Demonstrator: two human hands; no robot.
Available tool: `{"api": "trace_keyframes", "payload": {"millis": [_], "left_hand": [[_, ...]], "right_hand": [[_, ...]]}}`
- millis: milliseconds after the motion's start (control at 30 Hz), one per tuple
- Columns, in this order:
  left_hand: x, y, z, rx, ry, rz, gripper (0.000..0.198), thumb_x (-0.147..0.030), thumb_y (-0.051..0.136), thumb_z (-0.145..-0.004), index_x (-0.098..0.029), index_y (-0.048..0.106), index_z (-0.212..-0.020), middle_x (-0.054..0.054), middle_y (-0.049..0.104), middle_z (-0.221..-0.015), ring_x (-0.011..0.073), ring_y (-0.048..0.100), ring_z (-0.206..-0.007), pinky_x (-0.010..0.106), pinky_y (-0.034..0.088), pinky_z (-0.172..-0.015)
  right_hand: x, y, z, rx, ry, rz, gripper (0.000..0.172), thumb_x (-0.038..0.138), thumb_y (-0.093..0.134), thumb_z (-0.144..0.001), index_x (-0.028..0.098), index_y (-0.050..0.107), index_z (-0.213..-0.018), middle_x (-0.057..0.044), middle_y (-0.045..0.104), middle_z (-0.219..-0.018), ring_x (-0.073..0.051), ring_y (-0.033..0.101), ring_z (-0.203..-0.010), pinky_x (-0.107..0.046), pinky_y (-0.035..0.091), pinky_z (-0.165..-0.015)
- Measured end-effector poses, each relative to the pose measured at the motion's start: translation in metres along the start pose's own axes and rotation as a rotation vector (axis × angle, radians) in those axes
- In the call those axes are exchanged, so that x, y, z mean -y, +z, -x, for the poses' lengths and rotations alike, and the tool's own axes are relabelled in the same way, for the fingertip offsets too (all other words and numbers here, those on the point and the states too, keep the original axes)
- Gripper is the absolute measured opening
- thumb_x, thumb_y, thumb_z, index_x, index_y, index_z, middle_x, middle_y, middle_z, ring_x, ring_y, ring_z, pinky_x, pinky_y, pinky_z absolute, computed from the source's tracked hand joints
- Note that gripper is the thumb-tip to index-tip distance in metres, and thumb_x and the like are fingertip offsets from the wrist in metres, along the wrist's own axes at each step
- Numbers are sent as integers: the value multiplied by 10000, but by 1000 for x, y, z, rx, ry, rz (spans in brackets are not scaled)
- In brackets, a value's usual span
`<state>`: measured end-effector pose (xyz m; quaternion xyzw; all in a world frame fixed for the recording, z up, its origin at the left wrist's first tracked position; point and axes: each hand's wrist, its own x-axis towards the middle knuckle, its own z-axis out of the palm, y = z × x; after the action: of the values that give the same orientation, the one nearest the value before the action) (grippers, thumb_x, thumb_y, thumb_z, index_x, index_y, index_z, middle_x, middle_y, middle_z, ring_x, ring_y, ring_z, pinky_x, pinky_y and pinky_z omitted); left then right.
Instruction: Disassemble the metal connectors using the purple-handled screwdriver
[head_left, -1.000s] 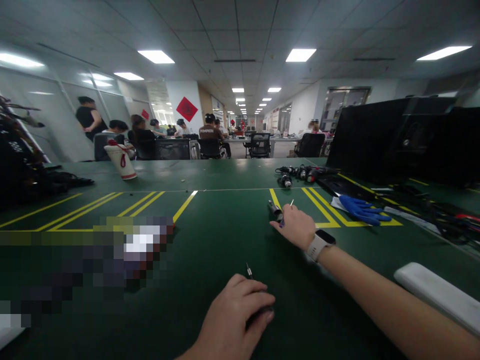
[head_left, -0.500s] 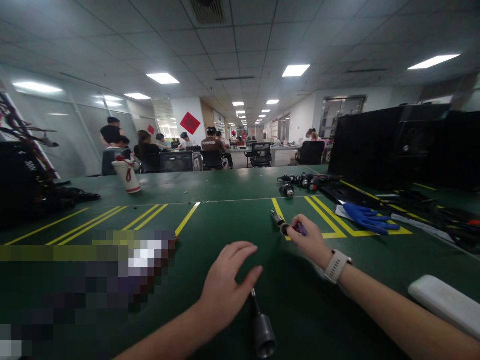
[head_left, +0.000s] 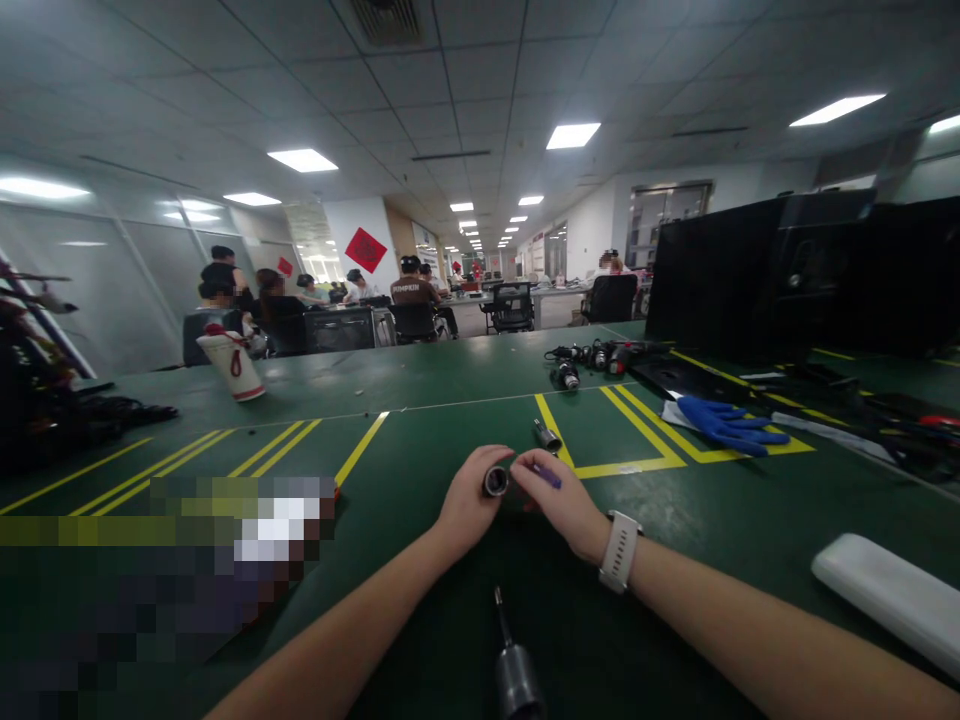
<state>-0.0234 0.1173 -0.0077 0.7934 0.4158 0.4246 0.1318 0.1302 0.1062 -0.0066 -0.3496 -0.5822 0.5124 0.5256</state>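
Left hand (head_left: 466, 507) is curled round the tube (head_left: 496, 483), open end facing me; right hand (head_left: 568, 512) has a purple stick (head_left: 550, 478), fingers right beside the tube. I'd hold the tube steady and keep fingertips off its opening.

A dark hollow cylinder (head_left: 495, 482), open end toward the camera, is held near a slanted purple piece (head_left: 549, 477).

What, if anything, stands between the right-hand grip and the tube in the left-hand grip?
Nothing visible does: the right-hand grip is right beside the tube in the left-hand grip, though whether they touch is unclear. The metal fitting lies beyond, the pointed tool nearer the camera.
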Motion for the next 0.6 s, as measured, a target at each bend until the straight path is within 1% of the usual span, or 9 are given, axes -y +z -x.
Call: {"api": "trace_keyframes", "payload": {"millis": [67, 133, 200, 267, 367, 433, 533, 600], "left_hand": [[4, -2, -1, -45, -73, 7, 173, -110, 570, -709, -167, 602, -868, 66, 634, -964, 196, 580, -924, 365, 454, -850], [8, -4, -1, -45, -117, 5, 51, -177, 606, -702, -164, 573, -739, 17, 614, -753, 163, 576, -734, 305, 477, -704], [11, -5, -1, -35, -138, 2, 136, -233, 637, -683, -164, 526, -646, -29, 541, -606, 127, 515, -589, 247, 442, -574], [11, -6, 0, -26, -143, -3, 199, -268, 643, -674, -165, 489, -601, -50, 488, -552, 106, 461, -529, 216, 395, -509], [8, -5, 0, -10, -129, -24, 184, -269, 601, -693, -166, 480, -599, -50, 472, -555, 102, 441, -523, 209, 364, -495], [5, -4, 0, 2, -115, -50, 160, -246, 579, -689, -169, 478, -591, -48, 462, -559, 106, 437, -531, 213, 352, -503], [1, -3, -1, 33, -88, -93, 141, -195, 560, -666, -174, 468, -560, -47, 446, -555, 113, 433, -544, 226, 335, -528], [0, -3, -1, 59, -69, -116, 139, -176, 553, -659, -176, 467, -550, -45, 447, -559, 118, 438, -556, 236, 330, -549]], "right_hand": [[4, -8, 1, -34, 13, -45, 245, 403, 545, -780, 165, 604, -786, -4, 563, -720, -126, 516, -633, -224, 415, -512], [10, -12, 3, -46, 7, -104, 241, 388, 508, -800, 164, 598, -795, 8, 546, -667, -117, 504, -602, -224, 402, -515], [15, -13, 6, -22, -3, -166, 169, 338, 497, -792, 179, 555, -786, 29, 532, -606, -115, 500, -562, -229, 403, -512], [19, -10, 10, 33, -5, -208, 92, 283, 500, -771, 193, 501, -753, 40, 547, -574, -119, 510, -531, -240, 412, -507], [21, -3, 16, 110, -13, -197, 69, 211, 543, -736, 187, 481, -717, 25, 593, -594, -130, 542, -552, -255, 426, -529], [20, 0, 20, 124, -59, -90, 56, 173, 563, -724, 177, 508, -733, 21, 608, -632, -130, 550, -587, -259, 423, -556], [17, 2, 23, 69, -143, 104, 43, 136, 576, -696, 172, 559, -710, 38, 588, -637, -115, 515, -594, -252, 385, -572], [17, 1, 22, 18, -147, 132, 60, 115, 593, -655, 171, 578, -640, 50, 557, -602, -107, 480, -581, -246, 358, -565]]}}
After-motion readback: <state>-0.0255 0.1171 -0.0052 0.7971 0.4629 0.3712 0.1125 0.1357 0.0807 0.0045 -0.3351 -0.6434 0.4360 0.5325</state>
